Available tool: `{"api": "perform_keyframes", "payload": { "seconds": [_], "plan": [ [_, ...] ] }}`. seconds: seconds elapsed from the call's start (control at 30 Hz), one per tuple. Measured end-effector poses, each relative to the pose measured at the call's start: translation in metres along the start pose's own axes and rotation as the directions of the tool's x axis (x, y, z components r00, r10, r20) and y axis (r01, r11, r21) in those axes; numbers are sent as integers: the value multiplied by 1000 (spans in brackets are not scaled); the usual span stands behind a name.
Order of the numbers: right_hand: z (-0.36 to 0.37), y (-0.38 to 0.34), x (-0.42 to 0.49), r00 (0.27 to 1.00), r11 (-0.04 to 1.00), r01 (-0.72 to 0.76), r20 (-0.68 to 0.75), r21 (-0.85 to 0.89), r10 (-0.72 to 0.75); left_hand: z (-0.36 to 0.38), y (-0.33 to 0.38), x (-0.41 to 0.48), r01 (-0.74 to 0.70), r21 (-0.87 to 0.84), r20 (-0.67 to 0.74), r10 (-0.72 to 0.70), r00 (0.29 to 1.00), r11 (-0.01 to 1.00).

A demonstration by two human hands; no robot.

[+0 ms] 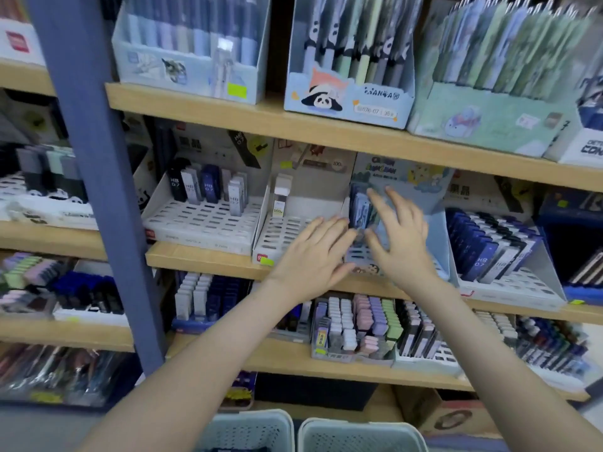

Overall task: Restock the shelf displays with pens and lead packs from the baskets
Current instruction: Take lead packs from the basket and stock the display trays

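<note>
A blue-grey upright post [94, 177] is running slantwise from top to bottom at the left. Low down, a dark bin [313, 394] is sitting in shadow, and a brown cardboard box [456, 415] is standing near it on the right. A yellow-green sticker [237, 90] is showing higher up, too blurred to read.

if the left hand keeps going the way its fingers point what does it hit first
Probably the blue lead packs standing in the light blue cartoon display box; the left hand looks close to them, though depth is unclear.
</note>
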State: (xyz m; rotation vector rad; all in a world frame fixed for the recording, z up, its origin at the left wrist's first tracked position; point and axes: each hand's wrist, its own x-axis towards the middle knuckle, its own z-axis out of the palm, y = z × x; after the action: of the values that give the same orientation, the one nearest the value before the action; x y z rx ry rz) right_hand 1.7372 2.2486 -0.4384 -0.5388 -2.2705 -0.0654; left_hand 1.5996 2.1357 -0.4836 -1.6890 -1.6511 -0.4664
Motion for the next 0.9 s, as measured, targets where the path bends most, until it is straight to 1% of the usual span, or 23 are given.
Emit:
{"api": "perform_keyframes", "payload": {
  "seconds": [0.07, 0.13, 0.17, 0.2, 0.23, 0.27, 0.3, 0.37, 0.43, 0.47, 0.5, 0.6, 0.63, 0.73, 0.77, 0.83, 0.9],
  "plan": [
    [-1, -18, -24, 990, 990, 111, -102, 89, -102, -13, -1, -29, -10, -62, -104, 3, 995, 998],
    [7, -43, -65, 981, 964, 187, -96, 191, -171, -19, 0, -85, -5, -106, -171, -13, 985, 994],
    [17, -55, -90, 976, 947, 217, -42, 236, -213, -18, 2, -122, 14, -130, -134, -32, 991, 991],
    [30, -65, -117, 968, 935, 224, 48, 276, -246, -14, 5, -164, 38, -150, -42, -44, 998, 988],
    [48, -73, -145, 950, 932, 207, 166, 298, -264, -7, 8, -205, 61, -157, 81, -49, 995, 986],
    [67, -81, -171, 916, 934, 182, 292, 307, -274, -2, 12, -246, 103, -161, 216, -67, 974, 982],
    [86, -88, -194, 870, 938, 160, 404, 309, -281, 3, 17, -283, 158, -158, 341, -96, 935, 975],
    [123, -101, -234, 741, 950, 96, 616, 297, -267, 12, 26, -345, 263, -138, 513, -158, 844, 955],
    [158, -110, -270, 520, 971, 31, 826, 236, -218, 19, 34, -394, 325, -118, 603, -192, 774, 938],
    [177, -114, -287, 430, 981, 27, 883, 194, -187, 23, 36, -414, 348, -112, 621, -208, 755, 931],
    [196, -118, -303, 371, 985, 38, 913, 170, -171, 27, 39, -432, 376, -107, 633, -229, 740, 920],
    [252, -128, -349, 276, 985, 99, 948, 138, -161, 41, 41, -472, 467, -100, 675, -285, 681, 879],
    [269, -132, -361, 235, 982, 131, 958, 138, -166, 45, 40, -481, 473, -102, 674, -289, 679, 875],
    [310, -139, -389, 123, 947, 265, 968, 181, -220, 56, 37, -491, 422, -113, 654, -252, 713, 899],
    [322, -138, -397, 96, 940, 272, 966, 206, -239, 60, 36, -492, 399, -117, 646, -236, 726, 909],
    [339, -135, -411, 55, 939, 239, 962, 247, -267, 67, 36, -494, 383, -152, 628, -210, 749, 911],
    [351, -133, -418, 48, 926, 238, 949, 293, -312, 74, 36, -497, 387, -229, 602, -182, 777, 893]
  ]
}}
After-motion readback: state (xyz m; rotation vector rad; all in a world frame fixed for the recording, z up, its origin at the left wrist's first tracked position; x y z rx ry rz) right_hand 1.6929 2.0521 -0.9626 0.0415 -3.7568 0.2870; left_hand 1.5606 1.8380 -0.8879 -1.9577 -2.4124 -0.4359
